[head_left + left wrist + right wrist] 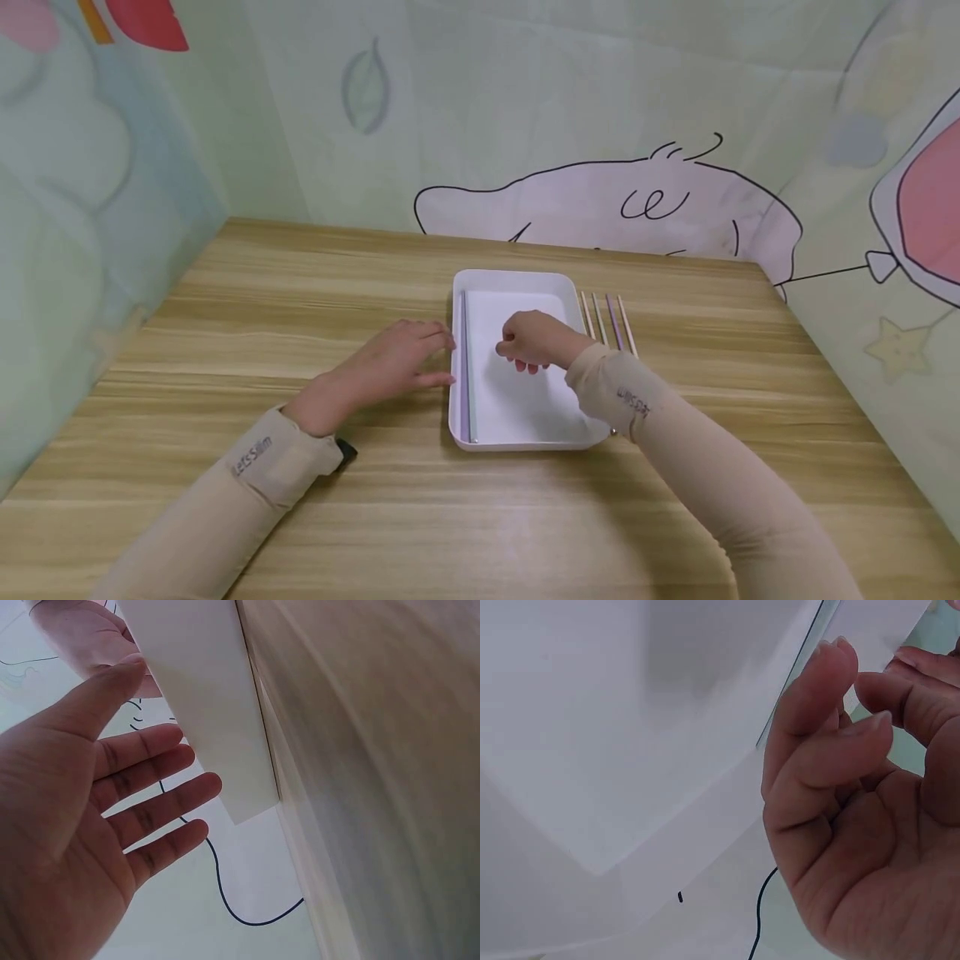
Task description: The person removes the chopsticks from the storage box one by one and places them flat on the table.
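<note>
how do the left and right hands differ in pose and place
The left hand has its fingers fairly straight and slightly spread, while the right hand has its fingers curled inward. The left hand is at the outer left side of the white tray, whereas the right hand is over the tray's inside. Both hands are bare below beige sleeves, and neither visibly holds anything.

Head view above tray (517, 406), wrist views close

The tray (517, 417) is white, one stick (464, 392) lilac, another stick (471, 392) pale green, the tabletop (375, 517) brown-streaked tan woodgrain, the sleeves (187, 517) dark-lettered beige, the backdrop (300, 108) pale green with black-outlined drawings (585, 187).
</note>
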Demonstrator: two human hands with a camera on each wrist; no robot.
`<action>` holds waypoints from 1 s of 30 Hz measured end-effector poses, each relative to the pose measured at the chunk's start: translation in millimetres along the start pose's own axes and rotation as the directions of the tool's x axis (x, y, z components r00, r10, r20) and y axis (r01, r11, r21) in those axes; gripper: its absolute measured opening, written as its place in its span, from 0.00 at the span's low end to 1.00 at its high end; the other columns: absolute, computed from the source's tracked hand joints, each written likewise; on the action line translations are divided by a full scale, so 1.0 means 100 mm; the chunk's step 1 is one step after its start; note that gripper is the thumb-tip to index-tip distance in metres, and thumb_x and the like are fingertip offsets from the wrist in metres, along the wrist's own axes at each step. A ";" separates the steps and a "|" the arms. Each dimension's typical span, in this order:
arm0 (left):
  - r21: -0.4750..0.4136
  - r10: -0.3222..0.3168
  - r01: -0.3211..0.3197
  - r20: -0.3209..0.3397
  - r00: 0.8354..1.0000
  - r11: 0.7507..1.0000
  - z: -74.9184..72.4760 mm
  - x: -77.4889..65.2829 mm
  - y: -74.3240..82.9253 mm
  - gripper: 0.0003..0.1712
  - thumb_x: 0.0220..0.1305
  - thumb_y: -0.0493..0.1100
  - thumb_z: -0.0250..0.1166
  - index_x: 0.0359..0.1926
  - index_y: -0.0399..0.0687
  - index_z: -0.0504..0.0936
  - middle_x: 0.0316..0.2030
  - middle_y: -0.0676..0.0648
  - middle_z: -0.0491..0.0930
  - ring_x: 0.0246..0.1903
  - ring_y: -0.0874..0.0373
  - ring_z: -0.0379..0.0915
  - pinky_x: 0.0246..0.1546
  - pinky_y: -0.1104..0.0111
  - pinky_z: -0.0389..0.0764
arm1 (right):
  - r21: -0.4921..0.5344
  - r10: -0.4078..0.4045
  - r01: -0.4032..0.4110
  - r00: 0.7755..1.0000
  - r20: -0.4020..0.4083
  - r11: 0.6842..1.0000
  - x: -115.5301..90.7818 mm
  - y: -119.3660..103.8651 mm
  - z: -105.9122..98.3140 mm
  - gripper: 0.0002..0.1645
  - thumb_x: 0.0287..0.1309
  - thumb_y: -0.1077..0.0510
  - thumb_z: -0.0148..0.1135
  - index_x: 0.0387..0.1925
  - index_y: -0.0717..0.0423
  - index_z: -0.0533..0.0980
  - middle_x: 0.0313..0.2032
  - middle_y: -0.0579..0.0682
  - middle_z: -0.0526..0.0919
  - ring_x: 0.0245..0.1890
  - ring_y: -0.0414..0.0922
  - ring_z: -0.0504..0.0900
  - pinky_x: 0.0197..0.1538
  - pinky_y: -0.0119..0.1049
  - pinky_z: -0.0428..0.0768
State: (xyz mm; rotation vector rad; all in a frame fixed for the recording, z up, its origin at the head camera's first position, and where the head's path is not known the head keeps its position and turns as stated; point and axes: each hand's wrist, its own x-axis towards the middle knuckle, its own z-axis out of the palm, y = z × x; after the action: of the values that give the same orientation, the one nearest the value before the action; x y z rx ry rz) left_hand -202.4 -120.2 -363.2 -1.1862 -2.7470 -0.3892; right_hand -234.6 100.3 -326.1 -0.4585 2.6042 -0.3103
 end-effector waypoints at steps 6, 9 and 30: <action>0.002 -0.006 0.006 0.001 1.000 1.000 -0.01 -0.01 0.01 0.25 0.59 0.55 0.67 0.48 0.40 0.80 0.50 0.44 0.81 0.50 0.50 0.78 0.54 0.55 0.78 | -0.004 0.006 -0.006 1.000 0.023 1.000 0.07 -0.09 0.09 0.15 0.67 0.52 0.53 0.28 0.56 0.76 0.20 0.46 0.77 0.18 0.39 0.75 0.23 0.28 0.73; -0.002 -0.007 0.007 -0.001 1.000 1.000 -0.02 -0.01 0.01 0.25 0.59 0.55 0.67 0.48 0.40 0.80 0.50 0.44 0.81 0.51 0.50 0.78 0.54 0.55 0.78 | -0.009 0.006 -0.005 1.000 0.031 1.000 0.10 -0.14 0.13 0.15 0.67 0.52 0.53 0.28 0.55 0.76 0.20 0.46 0.77 0.18 0.39 0.75 0.22 0.28 0.73; 0.013 0.013 -0.013 -0.022 1.000 1.000 0.00 -0.02 0.00 0.24 0.59 0.54 0.67 0.47 0.40 0.80 0.50 0.44 0.81 0.50 0.49 0.78 0.54 0.54 0.78 | 0.006 -0.012 0.011 1.000 0.025 1.000 0.18 -0.27 0.28 0.16 0.66 0.54 0.53 0.22 0.53 0.74 0.17 0.44 0.76 0.16 0.38 0.73 0.21 0.28 0.70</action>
State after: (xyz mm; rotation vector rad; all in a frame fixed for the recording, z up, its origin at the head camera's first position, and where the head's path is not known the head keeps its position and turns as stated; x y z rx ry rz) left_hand -201.1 -121.1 -363.1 -1.1889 -2.7176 -0.3808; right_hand -229.2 65.2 -349.6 -0.4728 2.5763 -0.3134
